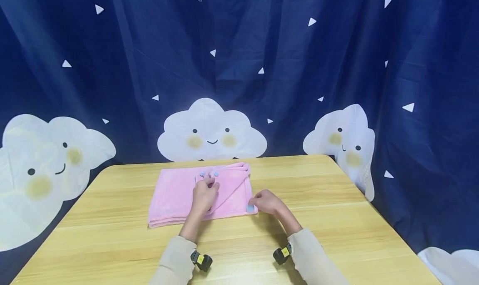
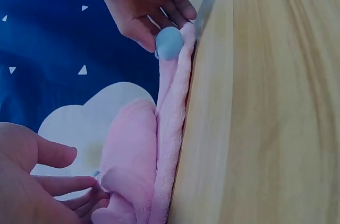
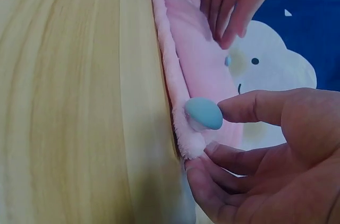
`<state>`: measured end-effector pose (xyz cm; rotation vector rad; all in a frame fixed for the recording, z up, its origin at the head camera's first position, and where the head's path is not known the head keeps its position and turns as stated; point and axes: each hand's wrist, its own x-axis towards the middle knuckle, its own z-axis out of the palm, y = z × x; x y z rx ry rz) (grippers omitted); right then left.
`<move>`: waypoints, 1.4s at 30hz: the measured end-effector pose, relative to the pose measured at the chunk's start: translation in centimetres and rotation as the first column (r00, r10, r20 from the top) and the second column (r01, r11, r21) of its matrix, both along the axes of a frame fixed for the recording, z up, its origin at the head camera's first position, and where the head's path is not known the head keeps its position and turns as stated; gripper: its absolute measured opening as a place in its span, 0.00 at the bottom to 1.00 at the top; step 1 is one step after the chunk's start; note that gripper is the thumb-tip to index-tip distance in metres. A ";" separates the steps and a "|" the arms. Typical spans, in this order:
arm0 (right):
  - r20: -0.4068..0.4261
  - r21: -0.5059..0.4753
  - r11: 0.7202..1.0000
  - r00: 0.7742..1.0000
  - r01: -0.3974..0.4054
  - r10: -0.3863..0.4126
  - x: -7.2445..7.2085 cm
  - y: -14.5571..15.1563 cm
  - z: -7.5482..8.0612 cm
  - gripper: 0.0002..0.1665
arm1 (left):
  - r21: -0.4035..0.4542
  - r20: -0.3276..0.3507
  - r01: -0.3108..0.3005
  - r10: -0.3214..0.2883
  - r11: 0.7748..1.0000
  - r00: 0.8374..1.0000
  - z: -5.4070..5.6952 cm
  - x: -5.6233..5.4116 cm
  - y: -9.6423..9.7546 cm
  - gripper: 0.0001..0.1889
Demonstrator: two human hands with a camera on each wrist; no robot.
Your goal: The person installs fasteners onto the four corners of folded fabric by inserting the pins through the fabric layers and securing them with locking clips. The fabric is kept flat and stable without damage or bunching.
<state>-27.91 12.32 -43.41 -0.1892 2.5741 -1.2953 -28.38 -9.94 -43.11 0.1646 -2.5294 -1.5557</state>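
Note:
A folded pink plush blanket lies on the table, its right part layered with a diagonal fold. At its near right corner sits a light-blue, mushroom-shaped clip. My right hand pinches this clip and the blanket corner, thumb against the blue head and fingers low at the cloth's edge. My left hand rests over the middle of the blanket, fingertips touching the cloth and thumb apart from the fingers in the left wrist view. Just beyond those fingertips are two more blue clips, a left one and a right one.
The light wooden table extends on all sides of the blanket. Behind it hangs a dark blue curtain printed with white clouds and triangles. A small black camera sits on each wrist.

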 end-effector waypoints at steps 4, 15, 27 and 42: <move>-0.003 -0.004 1.000 1.000 0.000 0.000 0.0 0.0 0.0 0.09 | -0.009 -0.056 -0.025 0.024 1.000 0.998 0.1 0.3 0.2 0.15; -0.011 0.023 0.999 1.000 0.025 -0.025 -0.2 0.0 0.0 0.15 | -0.072 -0.062 0.046 -0.051 0.996 0.997 -0.2 0.6 0.5 0.18; -0.091 -0.045 0.996 0.993 0.074 -0.077 0.1 -0.3 0.3 0.16 | 0.020 0.059 0.145 -0.146 0.989 0.988 -0.7 0.1 0.2 0.40; -0.099 -0.141 0.982 0.985 0.125 -0.140 0.2 -0.5 0.7 0.14 | 0.032 -0.067 0.135 -0.132 0.990 0.989 0.0 1.0 2.1 0.13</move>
